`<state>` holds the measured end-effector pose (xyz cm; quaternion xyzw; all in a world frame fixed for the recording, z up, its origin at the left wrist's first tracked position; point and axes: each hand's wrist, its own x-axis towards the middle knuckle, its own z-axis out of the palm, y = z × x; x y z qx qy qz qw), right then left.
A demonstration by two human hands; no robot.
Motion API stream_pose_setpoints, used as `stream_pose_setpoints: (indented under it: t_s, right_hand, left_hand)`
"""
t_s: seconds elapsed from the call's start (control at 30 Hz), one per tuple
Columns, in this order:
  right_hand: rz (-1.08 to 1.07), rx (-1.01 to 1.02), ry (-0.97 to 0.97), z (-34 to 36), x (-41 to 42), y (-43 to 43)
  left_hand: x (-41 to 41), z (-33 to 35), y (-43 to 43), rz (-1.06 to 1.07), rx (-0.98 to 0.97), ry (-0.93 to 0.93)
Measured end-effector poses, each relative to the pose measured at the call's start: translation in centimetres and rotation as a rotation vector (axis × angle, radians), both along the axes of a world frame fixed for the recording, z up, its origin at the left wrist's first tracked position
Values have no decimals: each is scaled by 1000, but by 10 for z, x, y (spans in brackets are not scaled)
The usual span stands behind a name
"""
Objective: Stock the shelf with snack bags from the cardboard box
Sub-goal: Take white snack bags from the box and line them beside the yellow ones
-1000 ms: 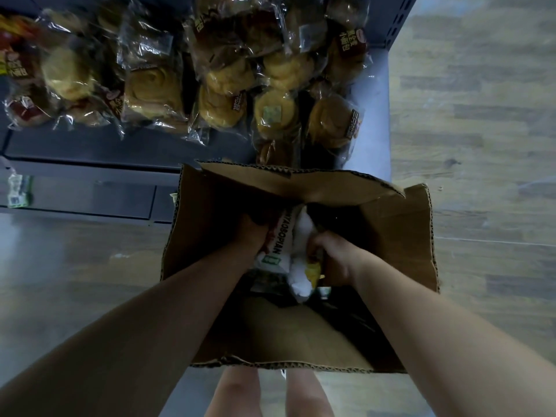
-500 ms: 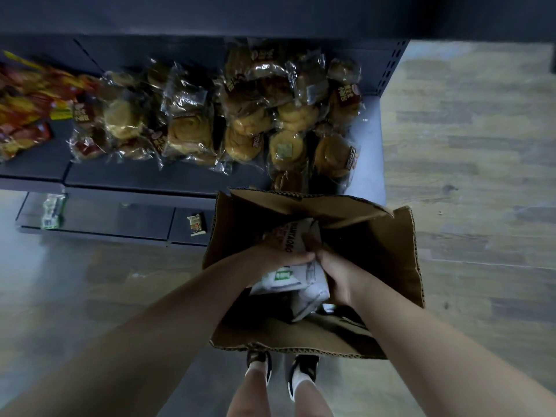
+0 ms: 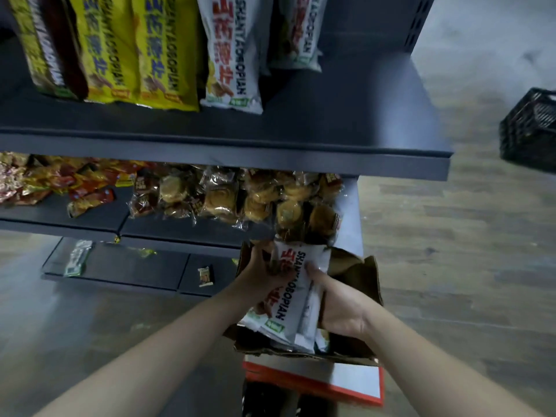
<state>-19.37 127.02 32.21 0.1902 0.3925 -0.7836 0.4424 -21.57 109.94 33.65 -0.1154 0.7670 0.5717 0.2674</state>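
Gripping white snack bags [image 3: 296,291] in the cardboard box [image 3: 356,273], lower centre.
Left hand [image 3: 261,273] and right hand [image 3: 341,308] clasp them, mid-pickup; next, likely the shelf [image 3: 346,121] gap, upper right.

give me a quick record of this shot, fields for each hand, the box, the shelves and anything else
left hand: grips the white snack bags from their left
right hand: holds the same bags from the right, thumb on top
cardboard box: open, under the held bags
top shelf: yellow bags and shelved white bags standing side by side, bare at its right end
middle shelf: wrapped pastries
floor: black crate far right
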Motion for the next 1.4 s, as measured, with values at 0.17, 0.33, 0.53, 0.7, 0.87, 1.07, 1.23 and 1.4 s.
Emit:
stream_pose_setpoints:
  t_s: [0.17,0.33,0.53,0.7,0.87,1.07,1.23,1.4]
  right_hand:
    - [-35,-34,157,40,-5,-6]
    - [-32,68,323,78,-12,-11]
    - [-94,295,498,116,-15,-16]
    - [-268,241,579,149,-20,-17]
    - [-355,185,707,190,-41,-15]
    - [-411,174,777,231,-88,-14]
    - [-245,254,787,255,-110,-9]
    - [-114,322,700,252,-123,14]
  left_hand:
    - [-5,46,-10,-11,-19,52]
    - [-4,89,-13,26,69,178]
    - [-8,132,-16,-129,30,350]
    - [-14,173,-20,-227,86,448]
    - [-16,199,-12,-171,-156,796]
    - [-16,215,10,-139,-922,1097]
    - [-48,223,19,-196,-541,766]
    - [-78,220,11,-404,-52,665]
